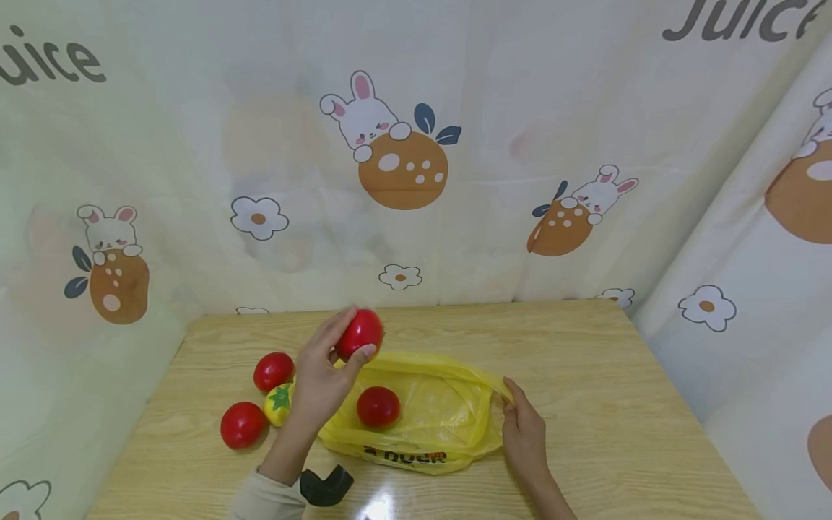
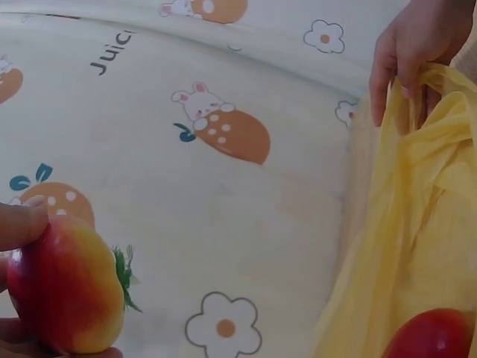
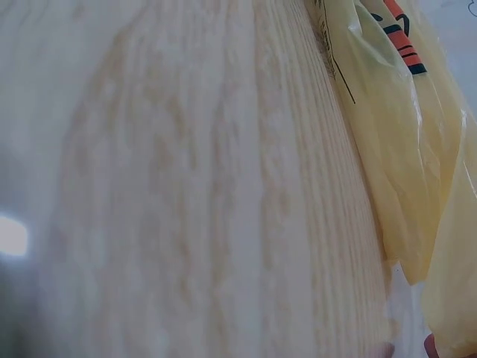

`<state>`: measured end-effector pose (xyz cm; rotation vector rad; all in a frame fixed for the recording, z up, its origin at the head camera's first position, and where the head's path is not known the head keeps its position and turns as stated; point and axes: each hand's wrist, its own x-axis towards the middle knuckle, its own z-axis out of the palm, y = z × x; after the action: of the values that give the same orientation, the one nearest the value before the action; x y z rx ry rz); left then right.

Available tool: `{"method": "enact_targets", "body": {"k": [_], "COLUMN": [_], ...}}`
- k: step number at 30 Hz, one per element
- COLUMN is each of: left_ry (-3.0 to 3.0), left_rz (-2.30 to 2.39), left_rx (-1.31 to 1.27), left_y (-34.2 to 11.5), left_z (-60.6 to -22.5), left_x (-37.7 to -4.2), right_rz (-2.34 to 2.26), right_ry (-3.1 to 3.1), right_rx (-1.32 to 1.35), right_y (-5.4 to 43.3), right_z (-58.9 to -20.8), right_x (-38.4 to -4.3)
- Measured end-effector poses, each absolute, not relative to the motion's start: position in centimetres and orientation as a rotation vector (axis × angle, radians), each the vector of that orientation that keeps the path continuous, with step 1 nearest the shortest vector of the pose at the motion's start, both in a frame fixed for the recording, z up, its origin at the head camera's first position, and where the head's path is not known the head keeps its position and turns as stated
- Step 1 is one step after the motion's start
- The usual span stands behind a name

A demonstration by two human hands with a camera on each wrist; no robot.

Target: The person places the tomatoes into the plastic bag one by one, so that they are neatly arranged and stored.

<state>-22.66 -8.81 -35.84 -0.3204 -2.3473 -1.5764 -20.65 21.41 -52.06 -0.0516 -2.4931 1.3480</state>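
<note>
My left hand (image 1: 321, 379) grips a round red fruit (image 1: 362, 334) above the far left rim of a yellow plastic bag (image 1: 442, 412). In the left wrist view this fruit (image 2: 71, 287) has a yellow side and a green leafy top. My right hand (image 1: 525, 433) pinches the bag's right edge; the left wrist view shows that hand (image 2: 425, 45) above the drooping plastic. The bag lies with its mouth wide apart, and another red fruit (image 1: 378, 407) sits inside. Only fingertips of the right hand show in the right wrist view, beside the bag (image 3: 402, 171).
Left of the bag on the wooden table (image 1: 598, 433) lie two red fruits, one nearer the back (image 1: 274, 372) and one nearer the front (image 1: 243, 425). A yellow fruit with a green star-shaped top (image 1: 278, 404) lies between them. A black curved object (image 1: 326, 485) lies near my left sleeve.
</note>
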Motion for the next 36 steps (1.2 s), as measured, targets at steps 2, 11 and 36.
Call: {"method": "enact_targets", "body": {"k": [2, 11, 36], "left_ry": [-2.359, -2.436, -2.558], "left_rz": [-1.587, -1.611, -1.403], "left_rx": [-0.324, -0.337, -0.444], "left_y": [-8.5, -7.4, -5.6], "left_z": [-36.0, -37.1, -41.1], "left_x": [-22.6, -22.6, -22.8], "right_rz": [1.367, 1.362, 1.363], "right_ry": [-2.485, -2.477, -2.493], "right_rx": [-0.049, -0.035, -0.031], "right_y": [21.4, 21.5, 21.3], "right_z": [-52.1, -52.4, -52.4], "right_x": [-20.6, -20.4, -20.3]}}
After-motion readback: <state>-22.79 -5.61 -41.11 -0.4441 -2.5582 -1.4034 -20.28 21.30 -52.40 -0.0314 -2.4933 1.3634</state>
